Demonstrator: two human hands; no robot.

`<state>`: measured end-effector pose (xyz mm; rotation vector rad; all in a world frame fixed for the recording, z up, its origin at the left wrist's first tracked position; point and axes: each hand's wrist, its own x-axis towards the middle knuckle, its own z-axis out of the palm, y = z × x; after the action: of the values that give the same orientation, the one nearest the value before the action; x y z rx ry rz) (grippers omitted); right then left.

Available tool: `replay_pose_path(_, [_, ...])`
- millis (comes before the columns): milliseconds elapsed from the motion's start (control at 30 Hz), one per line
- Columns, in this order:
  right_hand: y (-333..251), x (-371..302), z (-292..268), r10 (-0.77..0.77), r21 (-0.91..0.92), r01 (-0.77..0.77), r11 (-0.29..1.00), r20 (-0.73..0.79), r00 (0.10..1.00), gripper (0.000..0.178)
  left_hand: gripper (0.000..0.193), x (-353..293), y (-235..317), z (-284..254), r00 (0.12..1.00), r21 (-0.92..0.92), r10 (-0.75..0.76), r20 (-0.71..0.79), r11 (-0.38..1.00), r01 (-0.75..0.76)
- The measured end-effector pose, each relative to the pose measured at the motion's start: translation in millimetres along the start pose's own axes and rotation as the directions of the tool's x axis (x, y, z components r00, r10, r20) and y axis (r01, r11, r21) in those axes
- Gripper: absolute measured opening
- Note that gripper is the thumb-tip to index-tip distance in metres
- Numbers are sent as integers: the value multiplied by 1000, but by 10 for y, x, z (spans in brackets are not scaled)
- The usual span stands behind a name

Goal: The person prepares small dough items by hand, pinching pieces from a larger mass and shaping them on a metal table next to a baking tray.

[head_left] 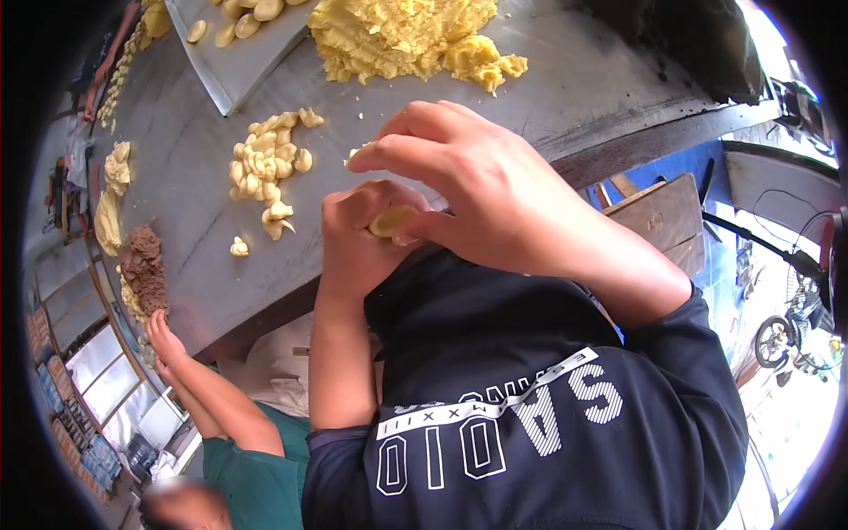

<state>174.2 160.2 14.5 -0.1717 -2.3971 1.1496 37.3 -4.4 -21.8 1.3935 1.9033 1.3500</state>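
Observation:
Close to the table's near edge, my left hand (pixel 367 231) is closed around a small piece of pale yellow dough (pixel 394 221), which shows at the top of the fist. My right hand (pixel 464 168) arches over it with fingers curved and apart from the thumb. Its thumb touches the dough, and a pale bit clings by the index fingertip. Beyond my left hand lies a heap of small pale dough lumps (pixel 261 163), with one loose lump (pixel 239 247) nearer. At the far side sits a large crumbly yellow mass (pixel 397 40).
A metal tray (pixel 208 66) with round dough balls stands at the far left. On the left, a co-worker's hands (pixel 163 340) touch a brown mass (pixel 146 269) on the grey table (pixel 212 291). A dark bag-like bundle (pixel 707 44) occupies the far right corner.

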Motion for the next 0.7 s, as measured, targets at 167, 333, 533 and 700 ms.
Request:
replay_pose_path(167, [13, 55, -109, -63, -73, 69, 995, 82, 995, 32, 35, 49, 32, -16, 996, 49, -21, 89, 999, 16])
replay_pose_path(333, [679, 202, -395, -74, -481, 7, 877, -119, 990, 13, 43, 97, -169, -53, 985, -213, 96, 146, 975, -63])
replay_pose_path(533, [742, 147, -526, -36, -508, 74, 858, 85, 996, 20, 49, -3, -111, -163, 994, -470, -97, -39, 880, 67])
replay_pose_path(700, [718, 40, -135, -47, -535, -70, 842, -203, 978, 21, 57, -243, -272, -384, 983, -466, -143, -118, 882, 73])
